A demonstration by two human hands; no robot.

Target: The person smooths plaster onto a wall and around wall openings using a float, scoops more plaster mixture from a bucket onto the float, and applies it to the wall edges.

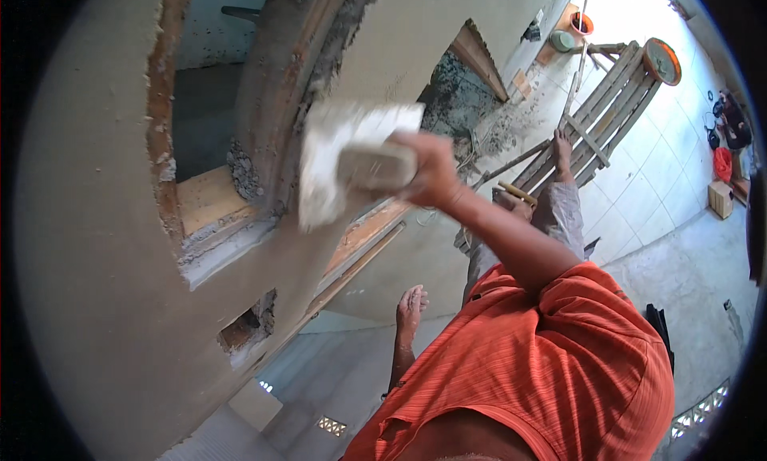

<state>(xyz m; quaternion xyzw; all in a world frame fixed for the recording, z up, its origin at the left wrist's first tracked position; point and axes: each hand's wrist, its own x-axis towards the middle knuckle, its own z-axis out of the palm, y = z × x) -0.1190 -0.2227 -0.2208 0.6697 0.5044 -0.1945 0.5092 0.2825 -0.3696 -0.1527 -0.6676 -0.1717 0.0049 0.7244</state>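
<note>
My right hand (pixel 431 169) is closed on the handle of a plastering float (pixel 319 177). The float has a flat whitish board and a block-shaped grey handle, and motion blurs it. It is over the plastered wall (pixel 104 245), beside the rough edge of a wooden-framed opening (pixel 209 201); whether it touches the wall I cannot tell. My left hand (pixel 411 305) hangs low at my side, with pale dust on its fingers. It holds nothing, and its fingers are loosely stretched.
My bare feet (pixel 562 149) are by a scaffold of wooden planks (pixel 583 117). On its far end is an orange-rimmed basin (pixel 661 61) of grey mix. An orange bucket (pixel 582 23) stands beyond. A small rough hole (pixel 249 329) breaks the wall. Rubble (pixel 507 129) covers some floor tiles.
</note>
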